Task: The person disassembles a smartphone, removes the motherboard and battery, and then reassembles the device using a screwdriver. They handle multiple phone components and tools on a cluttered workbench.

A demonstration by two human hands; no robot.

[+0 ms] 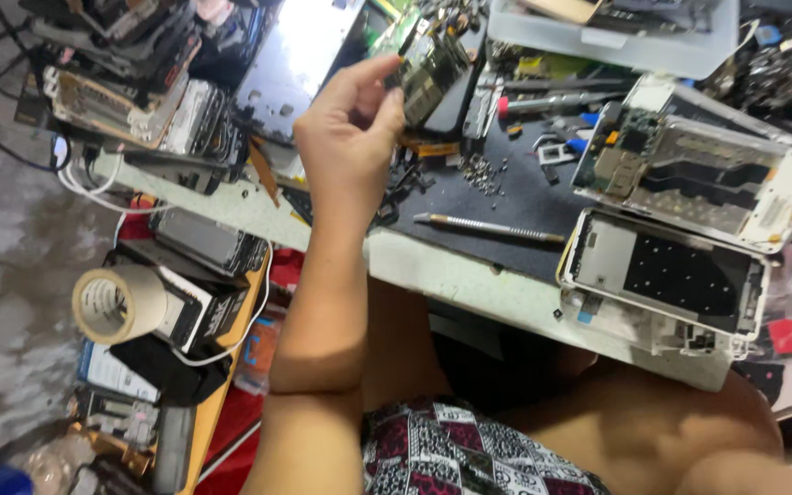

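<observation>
A small circuit board (428, 73), green with metal shields, is held up above the far side of the worktop (469, 280), pinched at its left edge by the left hand (350, 137); that grip is closed on the board with thumb and fingertips. The board's far end blurs into clutter behind. The right hand is out of view. On the dark mat (506, 197) lie a metal tool (492, 226), loose screws (483, 172) and two opened phone frames (666, 275), partly overhanging.
</observation>
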